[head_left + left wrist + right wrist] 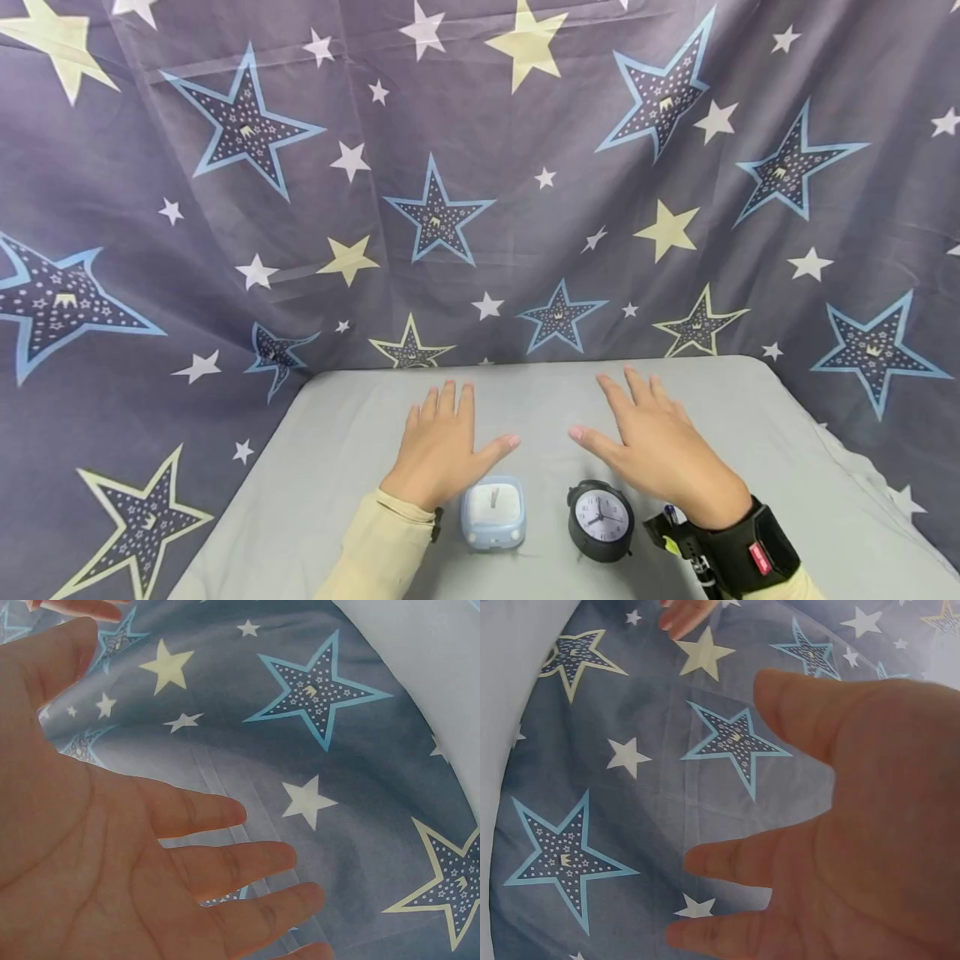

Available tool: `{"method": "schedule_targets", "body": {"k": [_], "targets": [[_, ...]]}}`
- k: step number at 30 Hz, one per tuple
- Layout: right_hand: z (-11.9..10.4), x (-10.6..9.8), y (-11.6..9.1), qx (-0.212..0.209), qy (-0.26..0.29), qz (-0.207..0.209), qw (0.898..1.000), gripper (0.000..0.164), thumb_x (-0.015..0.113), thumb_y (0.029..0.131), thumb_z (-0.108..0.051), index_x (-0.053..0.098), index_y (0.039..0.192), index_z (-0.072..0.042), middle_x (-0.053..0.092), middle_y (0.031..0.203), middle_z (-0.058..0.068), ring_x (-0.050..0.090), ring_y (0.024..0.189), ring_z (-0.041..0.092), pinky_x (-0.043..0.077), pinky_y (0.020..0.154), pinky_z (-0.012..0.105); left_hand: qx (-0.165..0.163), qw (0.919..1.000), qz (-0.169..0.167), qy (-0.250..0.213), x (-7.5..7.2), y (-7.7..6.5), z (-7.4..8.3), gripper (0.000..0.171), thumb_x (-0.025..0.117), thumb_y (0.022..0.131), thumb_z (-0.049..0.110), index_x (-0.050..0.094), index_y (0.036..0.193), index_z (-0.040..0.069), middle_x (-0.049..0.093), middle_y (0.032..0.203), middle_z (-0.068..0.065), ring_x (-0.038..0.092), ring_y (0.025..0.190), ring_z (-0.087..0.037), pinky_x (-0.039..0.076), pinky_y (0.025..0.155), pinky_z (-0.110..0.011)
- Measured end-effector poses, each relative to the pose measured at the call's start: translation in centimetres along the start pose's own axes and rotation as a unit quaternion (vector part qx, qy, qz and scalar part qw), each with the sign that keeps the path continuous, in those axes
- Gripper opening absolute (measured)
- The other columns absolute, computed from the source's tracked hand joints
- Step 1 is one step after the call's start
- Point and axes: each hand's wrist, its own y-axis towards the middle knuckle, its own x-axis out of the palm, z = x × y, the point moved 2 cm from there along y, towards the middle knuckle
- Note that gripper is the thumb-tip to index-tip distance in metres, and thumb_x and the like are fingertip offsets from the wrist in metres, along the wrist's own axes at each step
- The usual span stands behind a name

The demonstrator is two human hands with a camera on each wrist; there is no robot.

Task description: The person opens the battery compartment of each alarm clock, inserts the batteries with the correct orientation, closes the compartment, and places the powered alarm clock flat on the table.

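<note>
In the head view my left hand (441, 448) is held out palm down with its fingers straight and its thumb pointing inward. Just below that thumb sits a small light-blue, rounded-square thing (493, 515) with a white face and a grey mark on it; its kind is not clear. My right hand (663, 442) spreads its fingers in the same way and holds nothing. A round black alarm clock (600, 518) with a white dial stands below the right thumb. Both wrist views show bare palms, the left hand (97, 847) and the right hand (885, 825).
A pale grey cloth covers the table (540, 417). Behind it and along both sides hangs a dark curtain (480, 125) printed with stars. A black strap (750, 546) with a device is on the right wrist.
</note>
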Motion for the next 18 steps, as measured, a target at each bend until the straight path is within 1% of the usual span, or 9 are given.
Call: {"method": "schedule_targets", "body": {"k": [2, 6, 12, 18], "targets": [[0.1, -0.1, -0.2, -0.001, 0.011, 0.001, 1.000, 0.095, 0.044, 0.095, -0.078, 0.034, 0.162, -0.011, 0.020, 0.167, 0.031, 0.013, 0.149, 0.063, 0.016, 0.113, 0.080, -0.001, 1.0000, 0.001, -0.005, 0.1, -0.1, 0.0, 0.108, 0.045, 0.088, 0.084, 0.036, 0.159, 0.003, 0.035, 0.162, -0.028, 0.032, 0.150, -0.050, 0.025, 0.119, -0.069], [0.4, -0.2, -0.6, -0.002, 0.025, 0.001, 1.000, 0.097, 0.042, 0.093, -0.080, 0.034, 0.161, -0.011, 0.020, 0.166, 0.032, 0.014, 0.149, 0.064, 0.016, 0.115, 0.078, -0.003, 0.9999, -0.002, -0.015, 0.5, -0.2, 0.1, 0.112, 0.042, 0.087, 0.087, 0.035, 0.159, 0.002, 0.033, 0.163, -0.028, 0.033, 0.150, -0.050, 0.027, 0.120, -0.066], [0.8, -0.2, -0.6, -0.007, 0.027, 0.001, 1.000, 0.098, 0.041, 0.093, -0.082, 0.035, 0.161, -0.012, 0.022, 0.165, 0.032, 0.015, 0.148, 0.064, 0.018, 0.114, 0.078, -0.013, 0.9995, 0.000, -0.028, 1.0, -0.3, -0.1, 0.110, 0.047, 0.088, 0.084, 0.033, 0.160, 0.002, 0.035, 0.162, -0.029, 0.041, 0.144, -0.050, 0.036, 0.114, -0.063], [1.1, -0.4, -0.7, -0.011, 0.024, 0.000, 1.000, 0.098, 0.044, 0.092, -0.082, 0.035, 0.161, -0.013, 0.023, 0.165, 0.032, 0.017, 0.148, 0.065, 0.019, 0.115, 0.078, -0.018, 0.9993, -0.009, -0.030, 1.2, -0.2, 0.2, 0.106, 0.051, 0.089, 0.080, 0.033, 0.160, 0.002, 0.033, 0.163, -0.029, 0.043, 0.141, -0.050, 0.037, 0.112, -0.064]]}}
